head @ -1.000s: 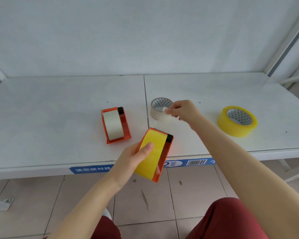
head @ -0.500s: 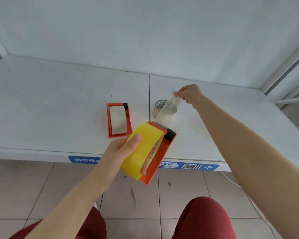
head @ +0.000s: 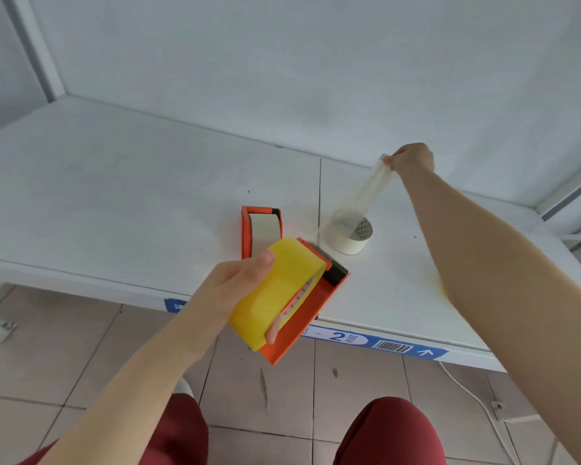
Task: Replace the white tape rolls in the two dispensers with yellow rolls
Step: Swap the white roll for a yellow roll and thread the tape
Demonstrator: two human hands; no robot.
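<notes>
My left hand (head: 239, 283) grips an orange dispenser (head: 307, 320) loaded with a yellow tape roll (head: 279, 290), held above the table's front edge. A second orange dispenser (head: 260, 226) with a white roll in it lies on the white table (head: 114, 196) just behind. A loose white tape roll (head: 348, 234) lies flat to its right. My right hand (head: 411, 159) pinches the free end of a clear strip of tape (head: 369, 191) that stretches up from that roll. A sliver of the spare yellow roll (head: 443, 288) shows beside my right forearm; the rest is hidden.
The wall rises close behind the table, with metal frame posts at the back left and right. A blue label strip (head: 376, 344) with a barcode runs along the table's front edge. Tiled floor, a white cable (head: 477, 397) and my red-clad knees lie below.
My right hand has pulled the strip of tape up and away to the right from the loose white roll. My left hand has tilted the yellow-loaded dispenser. The camera has turned left.
</notes>
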